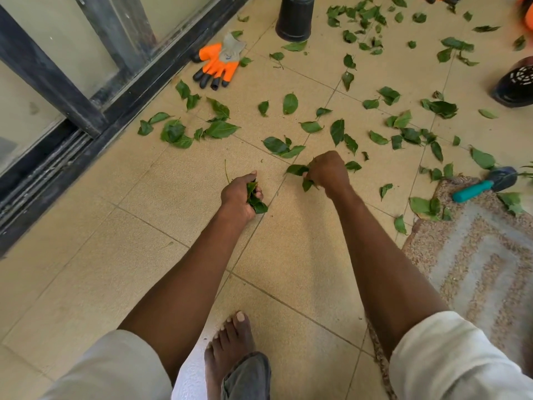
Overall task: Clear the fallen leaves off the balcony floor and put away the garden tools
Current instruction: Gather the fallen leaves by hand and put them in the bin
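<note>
Your left hand (240, 194) is curled tight around a bunch of green leaves (255, 197), with leaf tips poking out between the fingers just above the beige tiled balcony floor (121, 255). Your right hand (327, 171) is also closed, its fingers pinching a few more green leaves (298, 170) right at floor level.

The loose fallen leaves (337, 131) beyond both hands are flat, glossy and fresh green, strewn thickly over the tiles. Taking the orange and grey gardening glove (220, 63) as landmark: it lies well beyond your left hand, beside the dark sliding-door track (86, 145). The upturned black plastic pot (294, 18) stands just beyond the glove to its right. The teal-handled hand tool (484, 184) lies far right of the glove, on the edge of a patterned speckled mat (476, 255), with leaves around it.
</note>
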